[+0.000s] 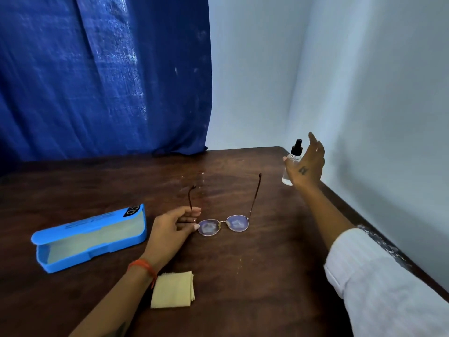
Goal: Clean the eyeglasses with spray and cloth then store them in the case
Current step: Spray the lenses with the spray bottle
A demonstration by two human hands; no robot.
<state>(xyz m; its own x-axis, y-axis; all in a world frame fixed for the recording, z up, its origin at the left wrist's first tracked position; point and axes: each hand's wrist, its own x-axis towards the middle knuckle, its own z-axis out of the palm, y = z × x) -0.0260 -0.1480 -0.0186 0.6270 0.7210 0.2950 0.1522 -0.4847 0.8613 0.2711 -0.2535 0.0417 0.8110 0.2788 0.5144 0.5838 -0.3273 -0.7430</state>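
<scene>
The eyeglasses [223, 224] lie on the dark wooden table [255, 276] with both temples unfolded and pointing away from me. Whitish patches show on both lenses. My left hand [170, 229] pinches the frame at its left hinge, fingers curled round the left temple. A small clear spray bottle [292, 161] with a black nozzle stands near the table's far right corner. My right hand [306, 164] is around it with fingers straight and spread, the thumb at the bottle's left side. A folded yellow cloth [173, 290] lies near my left wrist. The blue case [90, 237] lies open at the left.
A blue curtain [104, 74] hangs behind the table at the left. Pale walls [376, 93] close in at the back and right, tight against the table's right edge. Small droplets mark the wood beyond the glasses.
</scene>
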